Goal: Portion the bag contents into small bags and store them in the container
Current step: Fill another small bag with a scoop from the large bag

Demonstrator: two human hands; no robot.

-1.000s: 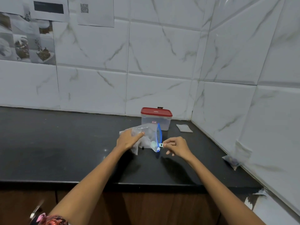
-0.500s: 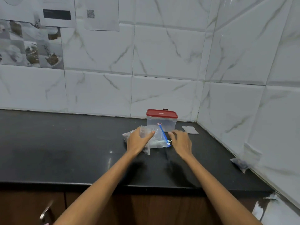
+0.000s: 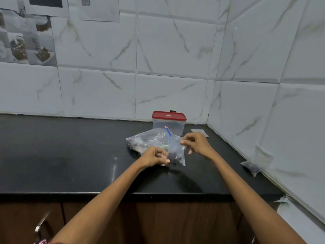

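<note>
**Clear plastic between both my hands**

Black stone desk (image 3: 70, 155) fills the head view, meeting white marbled wall tiles at the back and on the right. My left hand (image 3: 154, 156) sits near the middle of the desk with its fingers (image 3: 162, 161) curled in, pinching the lower left edge of a small clear bag (image 3: 175, 152) that has dark pieces at its bottom. My right hand (image 3: 197, 143) is just to the right of it, thumb and forefinger closed on the bag's upper right edge, the other fingers loosely bent. The small bag stands between my two hands, its base on the desk.

Behind it and to the left lies the large clear bag (image 3: 147, 140), crumpled, with a blue zip strip at its top right and dark contents showing through. Further back, close to the wall, stands the clear container (image 3: 168, 126), its red lid (image 3: 168, 115) on.

A flat empty small bag (image 3: 200, 132) lies by the corner behind my right hand. Another small filled bag (image 3: 255, 165) leans against the right wall, well apart. Printed sheets hang on the tiles at upper left.
</note>
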